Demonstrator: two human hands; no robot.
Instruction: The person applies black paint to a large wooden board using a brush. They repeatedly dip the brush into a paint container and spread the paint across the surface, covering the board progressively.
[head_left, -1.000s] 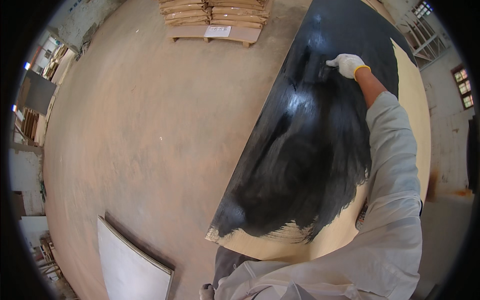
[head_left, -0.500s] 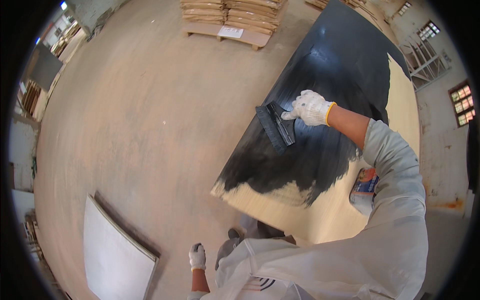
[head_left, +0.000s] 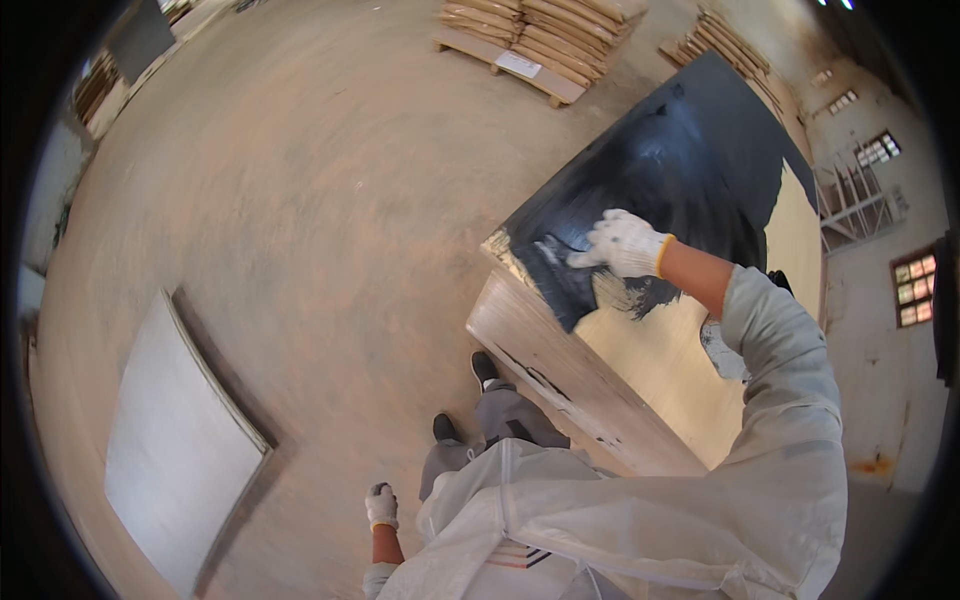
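Right hand [head_left: 628, 243], in a white knit glove with a yellow cuff, fingers bent, thumb out, grips a wide black spreader [head_left: 562, 285]; blurred, so I can't make out the exact finger placement from here. Spreader lies against the big board [head_left: 690, 160] at its near-left corner, lower end at the near edge. Glossy black coating covers most of the board; bare yellowish wood shows on the right side and toward the person, with ragged streaks where black ends. Board sits on a pale, flat-sided base [head_left: 570, 375], dark marks on that side. A container [head_left: 722, 352] stands on the bare wood, partly behind the right sleeve [head_left: 785, 360]. Left hand [head_left: 381, 505], also gloved, hangs low beside the person's body, well apart from the board, fingers looking curled in; can't tell if it pinches anything. Pale grey panel [head_left: 185, 450] off to the person's left, over the floor [head_left: 290, 220]. Beyond the board, brown packages [head_left: 560, 40] piled on a pallet [head_left: 485, 57]. Barred window [head_left: 915, 290] on the right wall, metal frame [head_left: 858, 212] nearby.
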